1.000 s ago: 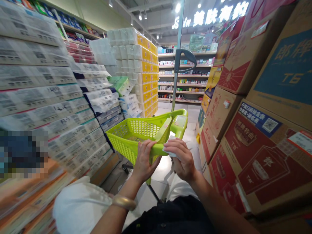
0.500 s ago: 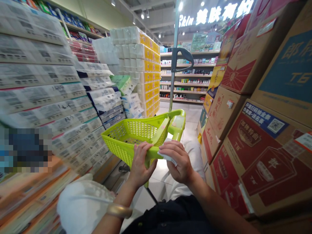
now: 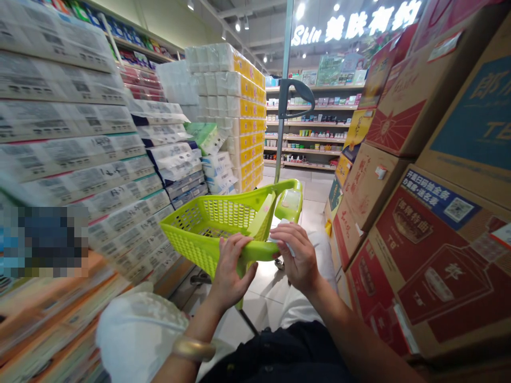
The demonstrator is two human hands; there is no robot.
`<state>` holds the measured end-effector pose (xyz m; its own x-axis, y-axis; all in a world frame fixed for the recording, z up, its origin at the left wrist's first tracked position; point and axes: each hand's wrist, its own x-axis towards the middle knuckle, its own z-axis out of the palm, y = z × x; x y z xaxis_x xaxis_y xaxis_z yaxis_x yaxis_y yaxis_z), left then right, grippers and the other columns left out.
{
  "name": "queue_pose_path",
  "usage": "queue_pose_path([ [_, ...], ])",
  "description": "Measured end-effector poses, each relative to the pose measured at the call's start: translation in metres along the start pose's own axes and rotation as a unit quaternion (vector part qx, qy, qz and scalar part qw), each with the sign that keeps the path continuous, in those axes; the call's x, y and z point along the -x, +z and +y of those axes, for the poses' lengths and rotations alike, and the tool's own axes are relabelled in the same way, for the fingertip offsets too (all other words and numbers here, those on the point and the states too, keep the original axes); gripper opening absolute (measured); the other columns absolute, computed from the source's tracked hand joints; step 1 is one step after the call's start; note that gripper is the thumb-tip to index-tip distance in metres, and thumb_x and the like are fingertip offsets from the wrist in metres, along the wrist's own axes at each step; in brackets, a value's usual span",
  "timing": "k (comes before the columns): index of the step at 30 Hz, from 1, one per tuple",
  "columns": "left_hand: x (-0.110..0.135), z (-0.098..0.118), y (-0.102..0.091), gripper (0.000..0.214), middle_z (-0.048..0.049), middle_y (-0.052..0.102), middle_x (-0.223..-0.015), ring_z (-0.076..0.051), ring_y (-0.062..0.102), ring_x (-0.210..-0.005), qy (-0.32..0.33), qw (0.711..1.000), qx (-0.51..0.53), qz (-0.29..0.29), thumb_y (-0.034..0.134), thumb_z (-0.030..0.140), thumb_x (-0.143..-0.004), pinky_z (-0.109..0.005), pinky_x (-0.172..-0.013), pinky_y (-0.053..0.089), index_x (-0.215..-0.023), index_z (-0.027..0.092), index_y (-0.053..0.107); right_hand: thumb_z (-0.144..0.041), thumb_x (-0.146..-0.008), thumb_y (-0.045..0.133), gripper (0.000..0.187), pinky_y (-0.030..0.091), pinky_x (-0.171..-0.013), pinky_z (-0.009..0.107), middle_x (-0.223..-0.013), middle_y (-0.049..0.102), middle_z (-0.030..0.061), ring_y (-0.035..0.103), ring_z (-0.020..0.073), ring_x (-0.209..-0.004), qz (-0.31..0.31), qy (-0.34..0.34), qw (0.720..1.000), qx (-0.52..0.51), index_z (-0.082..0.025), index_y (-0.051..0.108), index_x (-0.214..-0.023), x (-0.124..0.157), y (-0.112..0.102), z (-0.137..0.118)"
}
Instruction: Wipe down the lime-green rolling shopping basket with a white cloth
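Observation:
A lime-green shopping cart (image 3: 187, 239) with perforated basket walls stands in front of me. My left hand (image 3: 232, 271) is closed over the near handlebar (image 3: 261, 251), fingers on top and thumb below. At the bar's right end, my right hand (image 3: 297, 255) pinches a white wipe (image 3: 285, 239) against the handle where it bends away. Part of the wipe is hidden under the fingers. A grey loop grip (image 3: 297, 98) sits on the metal pole rising behind the cart.
Stacked packs of paper goods (image 3: 72, 122) line the left side, with yellow-sided tissue bales (image 3: 251, 117) farther on. Liquor cartons (image 3: 439, 255) rise on the right. Shelves of small bottles (image 3: 307, 133) stand across the far end, beyond the tiled floor (image 3: 315, 191).
My right hand has slid the wipe a little right and forward along the bar, baring more of the handle. My left hand keeps its grip.

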<state>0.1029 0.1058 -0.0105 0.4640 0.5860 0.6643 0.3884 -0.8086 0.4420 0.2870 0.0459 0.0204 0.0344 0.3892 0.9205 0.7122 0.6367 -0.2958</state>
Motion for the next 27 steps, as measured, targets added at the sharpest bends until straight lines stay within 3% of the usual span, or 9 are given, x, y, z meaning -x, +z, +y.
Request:
queue_pose_path([
  [4,0.003,0.0,-0.003,0.038,-0.01,0.057,-0.121,-0.029,0.05,-0.123,-0.008,1.0,0.0,0.009,0.052,0.041,-0.09,-0.059,-0.116,0.018,-0.123,0.023,0.05,-0.019,-0.098,0.048,0.021,0.047,-0.102,0.043,-0.103,0.074,0.0055,0.065,0.0204,-0.105,-0.039,-0.037,0.999,0.009,-0.023,0.067,-0.107,0.003,0.002,-0.012],
  [7,0.005,0.0,-0.006,0.036,-0.0099,0.057,-0.121,-0.029,0.051,-0.122,-0.013,1.0,0.004,0.006,0.052,0.04,-0.09,-0.059,-0.116,0.019,-0.122,0.024,0.051,-0.02,-0.097,0.049,0.02,0.048,-0.101,0.042,-0.104,0.074,0.0058,0.066,0.0207,-0.106,-0.07,-0.04,0.997,-0.005,-0.023,0.067,-0.107,0.0,-0.003,-0.006],
  [12,0.006,0.001,-0.006,0.035,-0.0102,0.057,-0.121,-0.029,0.051,-0.121,-0.009,1.0,0.01,0.01,0.052,0.038,-0.09,-0.059,-0.117,0.017,-0.122,0.024,0.051,-0.018,-0.098,0.047,0.021,0.049,-0.1,0.044,-0.101,0.074,0.0064,0.067,0.0212,-0.103,-0.01,0.023,0.999,-0.02,-0.023,0.067,-0.104,-0.004,-0.006,0.003],
  [17,0.008,-0.002,-0.003,0.035,-0.0098,0.055,-0.12,-0.028,0.05,-0.12,0.001,0.999,0.017,0.03,0.05,0.042,-0.092,-0.058,-0.116,0.017,-0.122,0.024,0.05,-0.022,-0.099,0.048,0.02,0.046,-0.103,0.042,-0.104,0.075,0.0066,0.067,0.0202,-0.105,-0.056,-0.03,0.997,-0.039,-0.022,0.067,-0.106,0.0,-0.002,-0.015],
  [20,0.007,0.0,-0.005,0.033,-0.0098,0.055,-0.12,-0.028,0.05,-0.119,-0.004,1.0,0.019,0.014,0.051,0.041,-0.092,-0.058,-0.116,0.018,-0.12,0.024,0.05,-0.024,-0.1,0.047,0.021,0.047,-0.102,0.042,-0.105,0.075,0.0067,0.067,0.0201,-0.104,-0.072,-0.034,0.996,-0.045,-0.022,0.067,-0.106,-0.002,-0.006,-0.006],
  [24,0.004,0.002,-0.005,0.031,-0.0094,0.056,-0.119,-0.028,0.05,-0.118,-0.006,1.0,0.016,0.01,0.051,0.038,-0.091,-0.058,-0.115,0.018,-0.119,0.024,0.051,-0.022,-0.1,0.047,0.021,0.048,-0.101,0.043,-0.101,0.075,0.0064,0.068,0.0204,-0.102,-0.012,0.025,0.999,-0.031,-0.023,0.068,-0.102,-0.006,-0.008,0.011],
  [27,0.004,0.002,-0.003,0.032,-0.0095,0.057,-0.118,-0.028,0.051,-0.118,-0.013,1.0,0.011,0.018,0.05,0.04,-0.09,-0.057,-0.115,0.02,-0.117,0.024,0.052,-0.021,-0.099,0.047,0.021,0.047,-0.103,0.044,-0.099,0.075,0.006,0.068,0.0204,-0.102,-0.007,0.035,0.999,-0.026,-0.023,0.068,-0.1,-0.003,-0.003,0.0],
])
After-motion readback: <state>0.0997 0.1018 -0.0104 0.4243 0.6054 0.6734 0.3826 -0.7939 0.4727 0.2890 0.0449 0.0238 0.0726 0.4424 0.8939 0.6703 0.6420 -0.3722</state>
